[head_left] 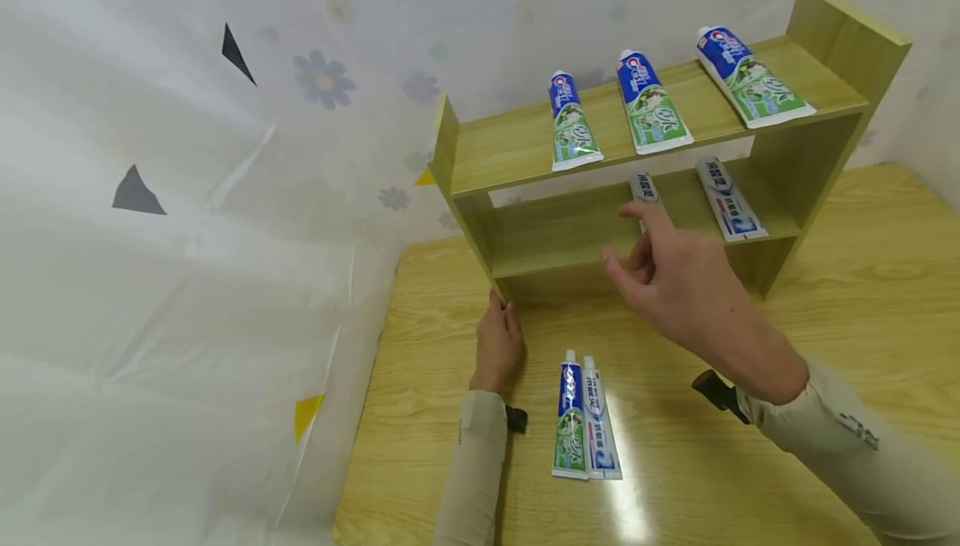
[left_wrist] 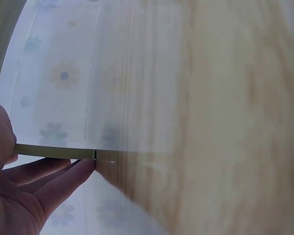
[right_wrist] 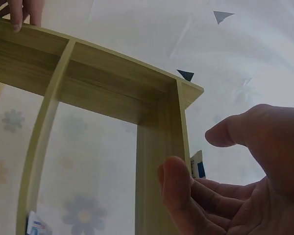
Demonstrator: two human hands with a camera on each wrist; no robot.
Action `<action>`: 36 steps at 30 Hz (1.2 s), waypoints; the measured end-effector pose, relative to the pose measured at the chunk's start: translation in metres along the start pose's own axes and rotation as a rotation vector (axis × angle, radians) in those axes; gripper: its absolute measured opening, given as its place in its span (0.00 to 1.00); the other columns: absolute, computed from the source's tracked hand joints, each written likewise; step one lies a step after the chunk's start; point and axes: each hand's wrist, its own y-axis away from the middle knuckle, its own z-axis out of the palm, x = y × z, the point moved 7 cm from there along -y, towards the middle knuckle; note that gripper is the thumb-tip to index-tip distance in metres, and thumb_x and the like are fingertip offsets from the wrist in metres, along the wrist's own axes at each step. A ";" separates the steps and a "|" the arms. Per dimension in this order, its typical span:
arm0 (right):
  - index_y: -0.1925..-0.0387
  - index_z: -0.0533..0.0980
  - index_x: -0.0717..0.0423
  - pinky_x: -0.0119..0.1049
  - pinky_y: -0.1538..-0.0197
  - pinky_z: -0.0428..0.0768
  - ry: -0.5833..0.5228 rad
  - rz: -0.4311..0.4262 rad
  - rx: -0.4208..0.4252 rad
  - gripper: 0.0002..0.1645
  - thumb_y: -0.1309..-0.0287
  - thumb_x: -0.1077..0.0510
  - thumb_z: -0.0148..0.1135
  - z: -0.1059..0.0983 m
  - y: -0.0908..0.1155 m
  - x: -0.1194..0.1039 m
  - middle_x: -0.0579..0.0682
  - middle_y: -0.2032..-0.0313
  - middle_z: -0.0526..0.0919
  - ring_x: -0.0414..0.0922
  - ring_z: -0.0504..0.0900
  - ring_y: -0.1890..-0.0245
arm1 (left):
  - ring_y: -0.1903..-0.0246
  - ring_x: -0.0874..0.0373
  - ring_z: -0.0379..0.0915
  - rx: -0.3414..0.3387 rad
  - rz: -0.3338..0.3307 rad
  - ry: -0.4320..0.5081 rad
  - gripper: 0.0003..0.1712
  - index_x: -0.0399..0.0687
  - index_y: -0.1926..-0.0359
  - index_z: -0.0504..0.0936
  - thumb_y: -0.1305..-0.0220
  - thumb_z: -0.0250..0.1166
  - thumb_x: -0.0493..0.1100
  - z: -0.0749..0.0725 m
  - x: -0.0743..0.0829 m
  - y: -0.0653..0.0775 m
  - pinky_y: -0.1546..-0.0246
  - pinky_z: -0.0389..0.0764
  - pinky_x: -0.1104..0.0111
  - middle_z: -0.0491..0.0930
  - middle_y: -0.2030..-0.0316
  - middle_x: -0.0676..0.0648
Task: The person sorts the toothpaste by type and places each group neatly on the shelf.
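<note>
My left hand [head_left: 498, 350] grips the lower left side panel of a small wooden shelf [head_left: 543, 233]; in the left wrist view the panel edge [left_wrist: 54, 152] lies between thumb and fingers. My right hand [head_left: 693, 288] hovers before the lower tier, thumb and index finger apart, holding nothing. It partly hides a white toothpaste tube [head_left: 643, 186] on that tier. To its right lies another white toothpaste tube [head_left: 727, 200]. On the top tier three blue-and-green toothpaste tubes lie in a row: left tube [head_left: 574, 129], middle tube [head_left: 654, 104], right tube [head_left: 752, 83].
On the wooden table [head_left: 420, 346], a blue-and-green toothpaste tube [head_left: 570, 425] and a white toothpaste tube [head_left: 601, 429] lie side by side in front of the shelf. A flower-patterned wall covering [head_left: 322, 146] stands behind and to the left.
</note>
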 end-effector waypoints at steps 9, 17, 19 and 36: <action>0.29 0.69 0.61 0.33 0.77 0.71 -0.003 0.111 -0.163 0.30 0.23 0.52 0.66 0.042 0.021 0.020 0.46 0.74 0.82 0.39 0.73 0.81 | 0.56 0.50 0.87 -0.010 0.003 0.010 0.21 0.45 0.29 0.69 0.09 0.44 0.49 0.000 0.000 0.002 0.57 0.87 0.55 0.87 0.53 0.38; 0.28 0.68 0.63 0.30 0.81 0.65 -0.009 0.151 -0.244 0.31 0.23 0.53 0.65 0.078 0.040 0.040 0.44 0.78 0.78 0.38 0.69 0.85 | 0.62 0.53 0.85 -0.006 0.020 0.059 0.22 0.44 0.30 0.71 0.09 0.43 0.50 -0.013 0.013 0.002 0.62 0.87 0.53 0.86 0.56 0.38; 0.29 0.68 0.63 0.30 0.81 0.64 -0.008 0.157 -0.251 0.31 0.23 0.53 0.65 0.083 0.043 0.044 0.44 0.79 0.78 0.38 0.69 0.85 | 0.64 0.52 0.83 -0.009 0.006 0.064 0.21 0.43 0.32 0.71 0.09 0.43 0.50 -0.010 0.009 0.002 0.62 0.86 0.52 0.85 0.58 0.38; 0.29 0.69 0.66 0.31 0.81 0.63 0.005 0.271 -0.371 0.34 0.26 0.52 0.67 0.142 0.084 0.075 0.44 0.82 0.72 0.39 0.68 0.85 | 0.57 0.52 0.87 0.021 0.037 0.032 0.21 0.46 0.28 0.70 0.09 0.44 0.50 0.001 -0.004 0.000 0.58 0.88 0.53 0.87 0.52 0.39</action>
